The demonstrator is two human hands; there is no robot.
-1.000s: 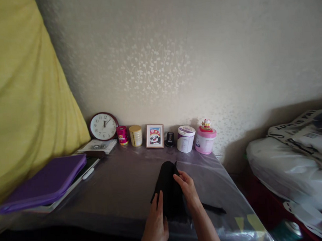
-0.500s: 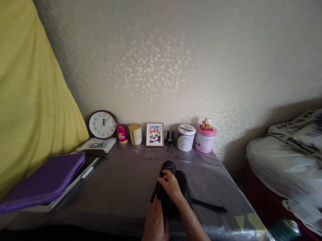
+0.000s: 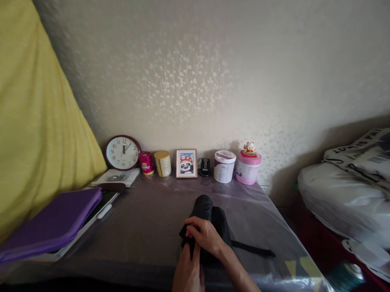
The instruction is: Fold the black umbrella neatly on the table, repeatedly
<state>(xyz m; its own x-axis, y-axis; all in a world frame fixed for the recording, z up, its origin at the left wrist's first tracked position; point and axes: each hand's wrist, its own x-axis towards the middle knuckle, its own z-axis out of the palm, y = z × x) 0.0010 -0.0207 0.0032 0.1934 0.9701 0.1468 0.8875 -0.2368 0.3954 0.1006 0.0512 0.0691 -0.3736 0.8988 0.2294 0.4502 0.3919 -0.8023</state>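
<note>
A black folded fabric bundle (image 3: 204, 203) lies on the plastic-covered table, its far end rolled into a rounded shape. From its right side a black strap (image 3: 253, 248) stretches out flat over the table. My right hand (image 3: 203, 234) reaches across the bundle, its fingers bent and closed on the fabric at the left edge. Just below, my left hand (image 3: 188, 271) grips the near left edge, fingertips close to those of the right. Both hands cover the near part of the bundle, and the exact spot pinched is hidden.
Along the wall stand a clock (image 3: 123, 152), a pink can (image 3: 146, 163), a yellow-lidded can (image 3: 163, 163), a panda picture frame (image 3: 186, 163), a small black device (image 3: 204, 167) and two tubs (image 3: 225, 167). A purple folder (image 3: 52, 221) lies left; plastic-wrapped bedding (image 3: 346, 199) is right.
My right hand has come down and a little left, from the top of the bundle to its left edge beside my left hand's fingertips. The bundle has hardly moved.
</note>
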